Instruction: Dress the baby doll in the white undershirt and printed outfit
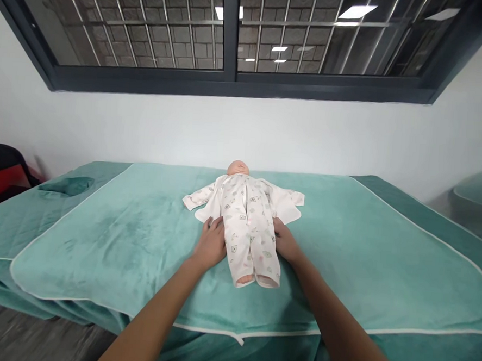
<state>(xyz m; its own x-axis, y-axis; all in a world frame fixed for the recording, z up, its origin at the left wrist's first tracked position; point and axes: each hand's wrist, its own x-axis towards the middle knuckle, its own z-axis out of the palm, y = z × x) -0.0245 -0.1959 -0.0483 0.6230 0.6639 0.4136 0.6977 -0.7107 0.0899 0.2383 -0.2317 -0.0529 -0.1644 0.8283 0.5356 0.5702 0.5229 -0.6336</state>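
Observation:
A baby doll point(238, 168) lies on its back, head toward the wall. Its white clothes carry a small print: trousers point(238, 224) cover its front, and a shirt point(286, 208) spreads out beneath on both sides. My left hand point(211, 241) rests against the left edge of the trousers, fingers apart over the shirt's hem. At the opposite edge, my right hand point(287, 242) touches the trousers near hip height; its fingertips are largely hidden by cloth. Part of the doll's foot point(245, 279) shows inside the left leg opening.
Under the doll lies a green blanket point(110, 238) with white piping, spread over a green-covered bed point(0, 242). A white wall point(239, 131) and a barred window point(226, 84) stand behind. A red and black object point(4, 179) is at the far left.

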